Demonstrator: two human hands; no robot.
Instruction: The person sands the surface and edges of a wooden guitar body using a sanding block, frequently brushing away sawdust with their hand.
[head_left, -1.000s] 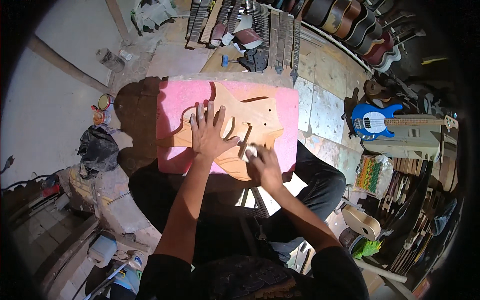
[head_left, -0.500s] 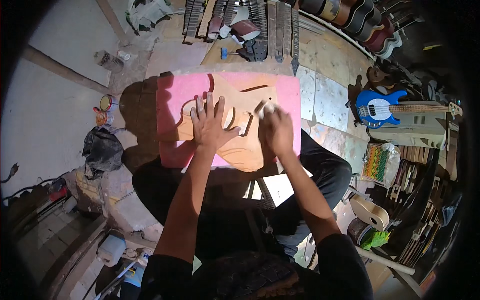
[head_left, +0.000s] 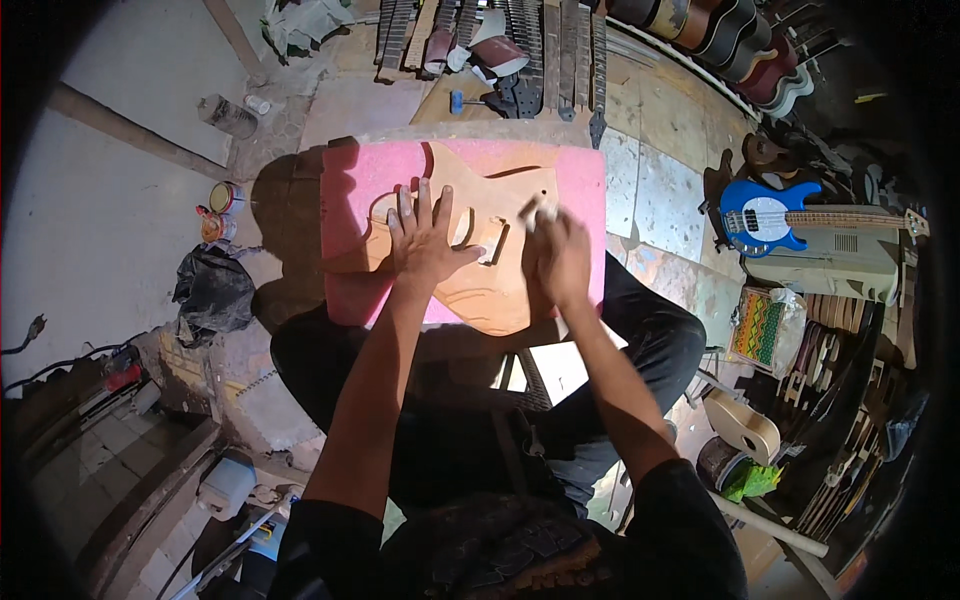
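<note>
On the pink pad [head_left: 365,185] across the person's lap lies a bare wooden guitar body [head_left: 480,250]. The left hand [head_left: 428,240] presses flat on it, fingers spread, while the right hand [head_left: 560,258] is closed around a small pale block [head_left: 540,210] held against the wood.

— Room on the pink foam pad [head_left: 360,190]?
— Bare along its left edge and its far right corner; elsewhere covered by the wooden guitar body [head_left: 490,290], with the left hand [head_left: 425,240] flat on it and the right hand [head_left: 560,260] beside.
— Beyond the pad?
— Blocked ahead by guitar necks [head_left: 560,50]; paint cans [head_left: 220,210] and a black bag [head_left: 212,290] to the left; open tiled floor [head_left: 665,200] to the right, before the blue bass guitar [head_left: 760,215].
</note>
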